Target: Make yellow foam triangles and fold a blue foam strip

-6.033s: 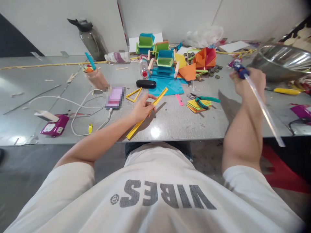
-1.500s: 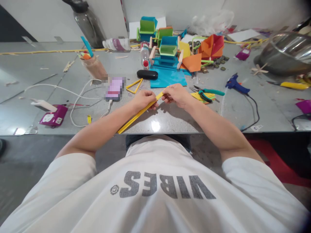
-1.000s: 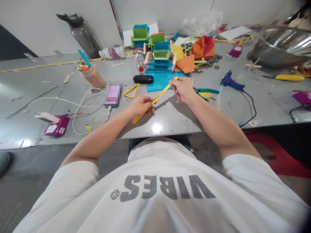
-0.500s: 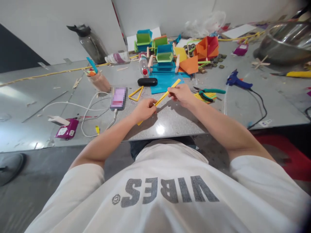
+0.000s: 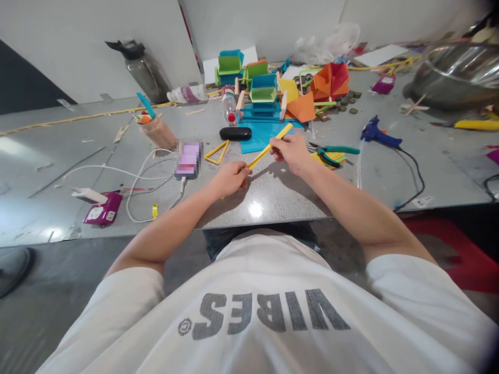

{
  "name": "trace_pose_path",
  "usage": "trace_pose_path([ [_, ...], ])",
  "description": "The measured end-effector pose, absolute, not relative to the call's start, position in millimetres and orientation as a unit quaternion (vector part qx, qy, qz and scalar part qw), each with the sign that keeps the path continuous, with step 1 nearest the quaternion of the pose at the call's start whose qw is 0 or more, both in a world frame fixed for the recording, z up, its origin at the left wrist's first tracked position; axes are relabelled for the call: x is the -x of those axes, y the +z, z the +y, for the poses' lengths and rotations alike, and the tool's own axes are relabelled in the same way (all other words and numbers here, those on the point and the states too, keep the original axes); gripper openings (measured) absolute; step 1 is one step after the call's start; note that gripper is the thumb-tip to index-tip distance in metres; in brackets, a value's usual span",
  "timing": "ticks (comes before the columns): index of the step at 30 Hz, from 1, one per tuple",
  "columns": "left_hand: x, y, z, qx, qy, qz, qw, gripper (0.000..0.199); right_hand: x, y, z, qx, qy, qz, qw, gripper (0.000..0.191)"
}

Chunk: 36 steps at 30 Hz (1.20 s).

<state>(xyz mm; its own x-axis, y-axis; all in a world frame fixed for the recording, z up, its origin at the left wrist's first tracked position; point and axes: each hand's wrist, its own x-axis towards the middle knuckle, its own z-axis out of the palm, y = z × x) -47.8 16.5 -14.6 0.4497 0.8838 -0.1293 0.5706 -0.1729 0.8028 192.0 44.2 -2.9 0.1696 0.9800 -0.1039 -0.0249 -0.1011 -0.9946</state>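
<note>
a phone [image 5: 188, 160] lies on the grey table [image 5: 280, 202], with a yellow triangle [image 5: 217, 158] to its right. the left hand [image 5: 231, 177] is closed on a yellow strip [image 5: 260, 155], which slants over the table to the right hand [image 5: 290, 151], pinching it near its far end. beyond lie green-handled pliers [image 5: 341, 149] and a blue glue gun [image 5: 382, 136].

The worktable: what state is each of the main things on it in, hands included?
Yellow strip, held, slanted
Left hand, closed on the strip
Right hand, closed on the strip
Yellow triangle, lying down
Phone, screen lit, cable plugged in
Black case, shut
Pliers, handles spread
Glue gun, lying down; heat unclear
Dark bottle, upright, lidded
White bottle, lying on its side
Metal bowl, upright, open
</note>
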Motion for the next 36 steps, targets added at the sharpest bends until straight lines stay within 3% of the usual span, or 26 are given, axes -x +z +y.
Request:
trace_pose_path([
  [7,46,-20,22,-0.690,0.218,0.482,0.493,0.028,-179,-5,29,0.502,0.552,-0.482,0.459,0.018],
  [14,43,-18,15,-0.718,0.218,0.488,0.445,0.011,-167,-19,27,0.551,0.484,-0.523,0.434,0.023],
  [24,42,-13,13,-0.718,0.191,0.525,0.414,0.024,-164,-13,21,0.588,0.458,-0.527,0.409,0.038],
  [27,45,-16,17,-0.710,0.208,0.509,0.439,0.023,-173,11,13,0.589,0.451,-0.569,0.354,0.038],
  [29,45,-18,18,-0.681,0.226,0.503,0.481,0.024,-193,37,7,0.589,0.399,-0.629,0.314,0.038],
  [33,41,-13,14,-0.609,0.247,0.502,0.562,0.028,-278,88,4,0.630,0.188,-0.641,0.396,0.023],
  [36,38,-4,7,-0.589,0.258,0.482,0.595,0.028,-367,102,16,0.713,0.048,-0.595,0.368,0.031],
])
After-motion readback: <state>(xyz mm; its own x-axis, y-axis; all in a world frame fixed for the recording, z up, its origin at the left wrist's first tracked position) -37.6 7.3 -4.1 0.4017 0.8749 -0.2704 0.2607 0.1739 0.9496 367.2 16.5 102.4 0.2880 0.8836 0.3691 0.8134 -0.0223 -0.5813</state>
